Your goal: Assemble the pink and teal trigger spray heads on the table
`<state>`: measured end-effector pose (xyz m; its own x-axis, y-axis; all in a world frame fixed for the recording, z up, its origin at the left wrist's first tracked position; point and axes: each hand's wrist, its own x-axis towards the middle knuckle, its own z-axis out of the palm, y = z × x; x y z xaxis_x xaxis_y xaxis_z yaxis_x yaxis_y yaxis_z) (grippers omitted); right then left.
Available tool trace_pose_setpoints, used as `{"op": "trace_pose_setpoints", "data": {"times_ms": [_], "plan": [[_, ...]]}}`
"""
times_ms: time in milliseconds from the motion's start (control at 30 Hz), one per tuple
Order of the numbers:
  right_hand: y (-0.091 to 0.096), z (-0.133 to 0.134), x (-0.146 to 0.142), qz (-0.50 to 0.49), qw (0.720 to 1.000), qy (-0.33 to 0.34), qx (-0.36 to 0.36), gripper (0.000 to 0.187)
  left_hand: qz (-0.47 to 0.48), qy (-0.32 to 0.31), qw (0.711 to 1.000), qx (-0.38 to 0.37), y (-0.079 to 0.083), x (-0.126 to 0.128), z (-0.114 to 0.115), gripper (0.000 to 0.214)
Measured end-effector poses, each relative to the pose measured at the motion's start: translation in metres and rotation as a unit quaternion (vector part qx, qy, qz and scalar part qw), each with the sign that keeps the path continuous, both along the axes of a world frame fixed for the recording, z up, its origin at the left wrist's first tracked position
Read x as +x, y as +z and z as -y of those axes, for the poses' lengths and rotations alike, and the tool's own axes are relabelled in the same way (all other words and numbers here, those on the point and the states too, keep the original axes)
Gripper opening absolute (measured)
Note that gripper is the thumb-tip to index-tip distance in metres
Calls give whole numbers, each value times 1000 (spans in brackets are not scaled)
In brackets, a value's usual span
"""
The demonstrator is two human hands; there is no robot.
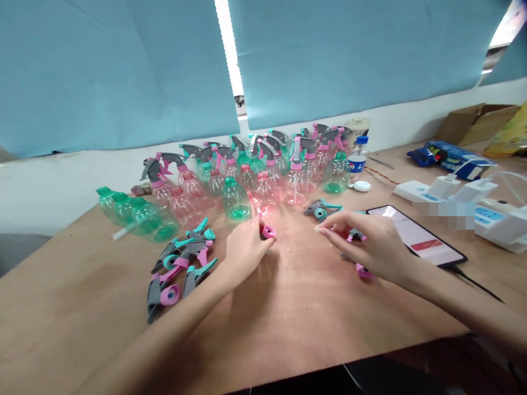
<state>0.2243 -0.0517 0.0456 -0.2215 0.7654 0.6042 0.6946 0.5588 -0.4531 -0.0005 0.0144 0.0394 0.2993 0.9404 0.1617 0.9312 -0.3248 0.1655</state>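
My left hand is closed around a spray head, whose pink collar shows beyond the fingers; the rest of it is hidden. To its right, my right hand pinches thumb and forefinger together, with a small whitish bit at the tips too blurred to name. Loose grey, pink and teal spray heads lie in a pile left of my left hand. A few more spray heads sit beyond and beneath my right hand. Behind the hands stand clear pink bottles and green bottles without heads.
Several bottles with spray heads fitted stand at the back near the wall. Green bottles cluster at left, a white tube by them. At right are a phone, power strips, a blue packet and a blue-capped drink bottle.
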Motion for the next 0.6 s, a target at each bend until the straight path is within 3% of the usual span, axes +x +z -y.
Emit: {"op": "trace_pose_setpoints", "data": {"times_ms": [100, 233, 367, 600], "plan": [[-7, -11, -18, -25, 999, 21, 23, 12, 122, -53, 991, -18, -4, 1, 14, 14], [-25, -25, -40, -46, 998, 40, -12, 10, 268, -96, 958, -30, -18, -4, 24, 15], [-43, -30, -53, -21, 997, 76, -10, 15, 315, -116, 942, -13, -33, -9, 30, 15], [-56, -28, -54, 65, 988, 76, 116, 20, 346, -130, 929, -17, -47, -10, 28, 19]]}}
